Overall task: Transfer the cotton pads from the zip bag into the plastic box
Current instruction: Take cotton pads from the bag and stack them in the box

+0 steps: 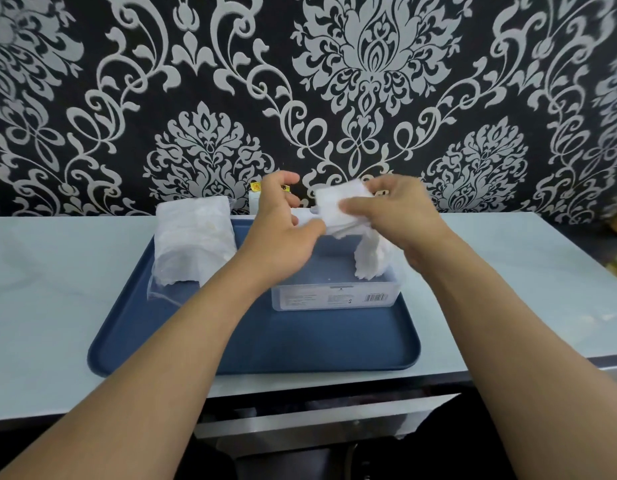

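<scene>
A clear plastic box [335,296] with a barcode label on its front wall stands on a blue tray [251,351]. A stack of white cotton pads [371,263] leans inside the box at its right side. Above the box, my right hand [393,216] grips a bundle of white cotton pads [338,206]. My left hand [283,233] touches the bundle's left edge with thumb and fingers. The clear zip bag [192,240], still holding white pads, lies on the tray's far left corner, apart from both hands.
The tray sits on a pale countertop [57,306] against a black and silver patterned wall. A small white item with a yellow label [255,194] stands behind the box. Dark space lies below the counter's front edge.
</scene>
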